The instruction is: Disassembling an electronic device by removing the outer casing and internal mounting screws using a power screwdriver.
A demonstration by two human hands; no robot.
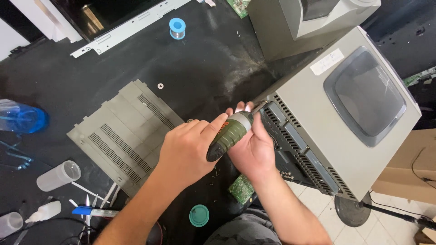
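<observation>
My left hand [186, 152] is wrapped around the body of a green and grey electric screwdriver [231, 132]. Its tip points up and to the right, at the back corner of a beige monitor case [313, 90] lying on its side. My right hand [255, 152] cups the front end of the tool from below, with its fingers beside the tip and against the case's vented rear edge [295, 145]. The tip itself is hidden by my fingers. The monitor's grey screen [363, 97] faces up and to the right.
A removed grey vented panel [122, 136] lies left of my hands on the black table. Around it are a small screw [160, 85], a blue solder spool [177, 27], a clear vial [59, 176], a teal cap [199, 215], a green circuit board [240, 187] and a second beige unit [295, 22].
</observation>
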